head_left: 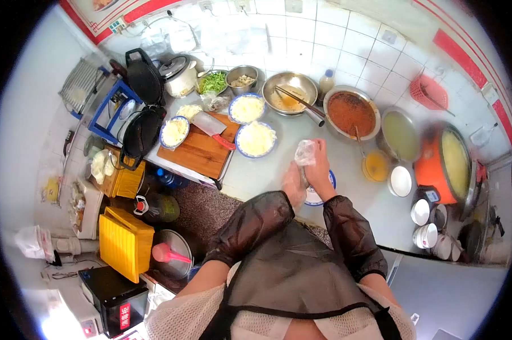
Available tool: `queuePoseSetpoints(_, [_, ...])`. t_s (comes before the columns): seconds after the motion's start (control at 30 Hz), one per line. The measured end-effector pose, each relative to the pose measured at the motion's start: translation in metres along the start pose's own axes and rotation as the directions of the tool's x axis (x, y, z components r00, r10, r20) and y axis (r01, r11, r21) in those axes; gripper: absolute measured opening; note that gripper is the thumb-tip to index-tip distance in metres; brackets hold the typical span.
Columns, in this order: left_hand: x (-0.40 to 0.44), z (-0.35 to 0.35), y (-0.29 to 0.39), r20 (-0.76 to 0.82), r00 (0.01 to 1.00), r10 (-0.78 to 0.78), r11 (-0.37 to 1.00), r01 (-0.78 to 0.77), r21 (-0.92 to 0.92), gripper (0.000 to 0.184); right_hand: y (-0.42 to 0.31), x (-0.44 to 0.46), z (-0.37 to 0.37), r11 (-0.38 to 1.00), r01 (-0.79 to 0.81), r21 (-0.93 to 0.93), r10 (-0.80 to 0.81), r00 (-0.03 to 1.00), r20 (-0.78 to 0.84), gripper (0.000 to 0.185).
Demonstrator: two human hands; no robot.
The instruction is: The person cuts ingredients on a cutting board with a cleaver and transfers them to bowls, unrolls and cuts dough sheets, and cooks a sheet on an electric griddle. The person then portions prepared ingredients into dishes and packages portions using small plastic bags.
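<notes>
Both hands are close together over the counter (346, 212), in front of the metal bowl with chopsticks. My right hand (319, 173) is closed around a crumpled clear plastic bag (306, 153), which sticks up past its fingers. Just left of it, my left hand (293, 186) is at the lower part of the plastic; its fingers are blurred and partly hidden. Beneath my right wrist lies a blue-rimmed plate (312, 198), mostly covered by the hands. Two blue-rimmed plates of pale shreds (256, 139) (247, 109) stand to the left.
A cleaver (208, 123) with a red handle lies on a wooden board (202, 152). Behind are the chopstick bowl (290, 93) and a pan of red sauce (351, 112). Rightward stand a yellow ladle bowl (375, 165), white bowls (400, 180) and an orange pot (431, 173).
</notes>
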State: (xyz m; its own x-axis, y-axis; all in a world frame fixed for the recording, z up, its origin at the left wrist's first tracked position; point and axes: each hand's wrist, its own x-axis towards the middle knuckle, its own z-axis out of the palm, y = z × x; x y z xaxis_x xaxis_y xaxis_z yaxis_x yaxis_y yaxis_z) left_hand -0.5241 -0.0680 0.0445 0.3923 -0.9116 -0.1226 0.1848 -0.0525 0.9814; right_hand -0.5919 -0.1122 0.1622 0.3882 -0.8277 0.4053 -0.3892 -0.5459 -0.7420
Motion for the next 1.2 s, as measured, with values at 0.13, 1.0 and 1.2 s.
queuePoseSetpoints(0.13, [-0.021, -0.010, 0.051, -0.039, 0.997, 0.066, 0.992, -0.062, 0.106, 0.026, -0.047, -0.039, 0.001, 0.923, 0.350, -0.158, -0.346, 0.937, 0.052, 0.030])
queuePoseSetpoints(1.0, [-0.062, 0.023, 0.051, 0.175, 0.985, 0.000, 0.978, 0.036, -0.206, 0.056, 0.073, -0.043, 0.014, 0.911, -0.276, 0.305, 0.254, 0.961, 0.111, 0.034])
queuePoseSetpoints(1.2, [-0.065, 0.017, 0.046, 0.244, 0.949, 0.201, 0.973, -0.222, 0.062, 0.048, 0.085, -0.087, 0.038, 0.969, 0.020, -0.247, 0.011, 0.992, 0.126, 0.050])
